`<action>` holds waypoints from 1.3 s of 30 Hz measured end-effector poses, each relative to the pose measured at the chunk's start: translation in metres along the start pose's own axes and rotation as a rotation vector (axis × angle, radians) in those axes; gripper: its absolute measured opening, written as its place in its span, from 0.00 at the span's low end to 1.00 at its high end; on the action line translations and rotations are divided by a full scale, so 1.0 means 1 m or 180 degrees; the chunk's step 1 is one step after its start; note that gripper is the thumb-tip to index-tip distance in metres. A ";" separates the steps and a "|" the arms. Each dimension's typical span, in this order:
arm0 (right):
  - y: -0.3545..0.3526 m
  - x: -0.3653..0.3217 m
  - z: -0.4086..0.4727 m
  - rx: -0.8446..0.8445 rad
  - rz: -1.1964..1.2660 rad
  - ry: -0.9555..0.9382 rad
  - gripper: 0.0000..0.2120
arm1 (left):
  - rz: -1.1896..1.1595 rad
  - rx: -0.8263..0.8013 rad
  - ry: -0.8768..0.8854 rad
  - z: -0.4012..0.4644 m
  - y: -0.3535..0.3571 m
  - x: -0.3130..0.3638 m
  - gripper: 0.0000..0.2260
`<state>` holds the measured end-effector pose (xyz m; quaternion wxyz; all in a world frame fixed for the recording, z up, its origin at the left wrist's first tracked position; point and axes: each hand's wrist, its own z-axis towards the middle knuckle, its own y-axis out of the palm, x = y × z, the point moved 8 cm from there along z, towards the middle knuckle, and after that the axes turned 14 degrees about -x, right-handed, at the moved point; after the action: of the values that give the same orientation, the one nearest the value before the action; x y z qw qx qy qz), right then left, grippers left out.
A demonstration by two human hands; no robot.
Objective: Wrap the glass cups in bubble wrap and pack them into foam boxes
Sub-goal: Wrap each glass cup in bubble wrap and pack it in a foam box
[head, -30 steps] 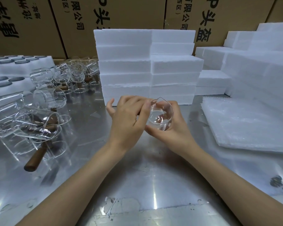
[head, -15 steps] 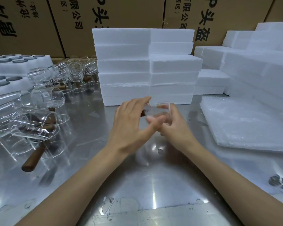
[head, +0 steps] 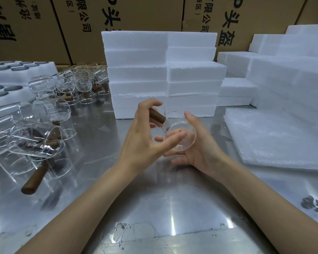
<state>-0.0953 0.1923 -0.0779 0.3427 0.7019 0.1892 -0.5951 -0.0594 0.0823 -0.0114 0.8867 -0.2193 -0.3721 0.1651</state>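
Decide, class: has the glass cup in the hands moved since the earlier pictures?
Yes. The glass cup has turned and dropped slightly below the foam box stack.

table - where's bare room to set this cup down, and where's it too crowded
Bare steel table lies near the front edge, between the forearms, and between the foam box stack and the bubble wrap sheets. The left side is crowded with loose glass cups. The left hand and right hand hold the cup.
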 end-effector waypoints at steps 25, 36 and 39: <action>-0.006 0.004 0.003 0.0656 -0.0273 -0.0077 0.24 | -0.0294 0.0285 -0.0873 0.000 0.011 -0.006 0.16; -0.010 0.009 0.000 0.0486 0.0412 0.0085 0.26 | 0.0208 0.0165 -0.0519 0.004 0.005 -0.003 0.12; -0.007 0.008 -0.001 0.0296 0.0640 0.0107 0.25 | 0.0491 0.0054 -0.0231 0.003 0.006 0.005 0.14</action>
<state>-0.0975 0.1970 -0.0875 0.3646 0.7424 0.0958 -0.5539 -0.0586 0.0903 -0.0095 0.8591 -0.2338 -0.3845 0.2439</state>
